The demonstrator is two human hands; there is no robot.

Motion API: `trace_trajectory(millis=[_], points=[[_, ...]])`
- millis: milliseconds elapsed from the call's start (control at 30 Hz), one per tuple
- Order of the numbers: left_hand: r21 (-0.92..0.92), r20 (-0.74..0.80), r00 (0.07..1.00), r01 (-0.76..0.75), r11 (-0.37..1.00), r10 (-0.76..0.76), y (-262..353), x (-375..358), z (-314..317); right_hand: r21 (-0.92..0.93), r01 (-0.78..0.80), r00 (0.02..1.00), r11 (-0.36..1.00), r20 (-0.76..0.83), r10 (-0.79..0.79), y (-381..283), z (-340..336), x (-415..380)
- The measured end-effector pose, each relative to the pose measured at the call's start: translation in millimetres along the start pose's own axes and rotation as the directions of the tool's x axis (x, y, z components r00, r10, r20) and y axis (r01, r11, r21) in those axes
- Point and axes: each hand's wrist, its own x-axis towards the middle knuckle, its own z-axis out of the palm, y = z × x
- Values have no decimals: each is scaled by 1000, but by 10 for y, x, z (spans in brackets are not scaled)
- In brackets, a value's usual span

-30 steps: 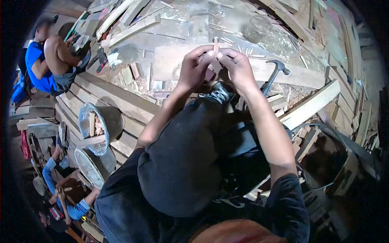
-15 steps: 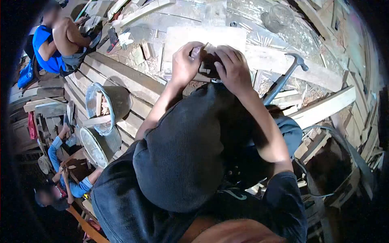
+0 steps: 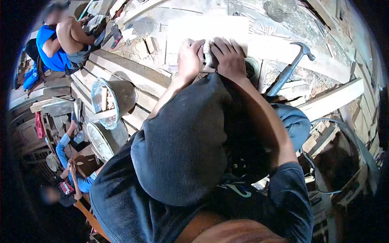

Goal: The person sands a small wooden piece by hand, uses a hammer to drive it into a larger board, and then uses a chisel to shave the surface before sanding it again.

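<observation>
Both my hands are side by side at the near edge of a brightly lit pale board (image 3: 206, 27). My left hand (image 3: 190, 58) has its fingers bent and pressed together near a small pale piece (image 3: 209, 60) in the gap between the hands; whether it grips that piece is hidden. My right hand (image 3: 229, 58) lies palm down, fingers spread, over the board's edge. Beside my right wrist a round rim (image 3: 253, 67) shows partly. To the right, a claw hammer (image 3: 289, 69) lies with its head pointing away.
At the left stand two buckets, one (image 3: 113, 101) with wood pieces, the other (image 3: 106, 139) beside it, on wooden slats (image 3: 129, 73). People sit at the upper left (image 3: 54, 46) and lower left (image 3: 69, 188). A plank (image 3: 332, 99) and a cable (image 3: 344, 131) are at the right.
My hands have come down from a raised, cupped pose to the board's edge, and my right fingers have spread. The view has shifted slightly.
</observation>
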Motion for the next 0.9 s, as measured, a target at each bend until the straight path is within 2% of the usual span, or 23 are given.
trace_trajectory(millis=[100, 133, 233, 267, 300, 367, 500, 567, 633, 667, 767, 800, 833, 900], points=[[-93, -8, 996, 91, 992, -92, 24, -1, 66, -17, 0, 1000, 1000, -12, 0, 4, 1, 25], [-16, -86, 995, -61, 998, 59, 5, 73, 86, -22, -1, 1000, 1000, -8, 1, -11, 2, 14], [-3, -91, 992, -93, 996, 92, 25, 110, 108, -46, 21, 1000, 999, -5, -21, 12, 21, 2], [-60, -13, 997, 80, 995, -81, -55, -18, 243, -43, -14, 1000, 999, 24, 15, 3, 30, -25], [30, -1, 1000, 18, 999, -18, -66, -56, 162, -34, -12, 1000, 999, 3, 12, -5, 18, -18], [-77, 47, 994, 104, 992, -101, -22, -91, 117, -12, -14, 999, 1000, -38, 14, -28, 20, -2], [-77, 5, 984, 177, 981, -177, 36, 90, 272, -42, -25, 1000, 999, -8, 24, -27, 12, -8], [-104, -63, 994, 86, 991, -93, -12, 65, 273, -4, -15, 1000, 1000, 2, 15, -10, 17, -19], [-35, -8, 994, 107, 994, -107, 106, -53, 83, -3, -6, 1000, 1000, 4, 6, 6, 18, -14], [-220, 7, 989, 146, 965, -148, 59, -78, 132, -45, 12, 998, 999, -53, -14, -4, 38, -8], [-195, -87, 992, 72, 978, -91, -2, 105, 317, -55, -9, 1000, 998, 6, 9, -31, 3, -8], [-161, -17, 988, 148, 976, -152, 100, 171, 271, -46, -22, 1000, 999, 12, 23, -40, 13, -19], [-162, -50, 997, 44, 986, -52, -68, 247, 377, -39, -35, 999, 999, 18, 35, -43, 17, -20], [-43, -32, 995, 94, 995, -96, 68, 71, 289, -33, -36, 999, 999, 23, 37, -31, -17, -3]])
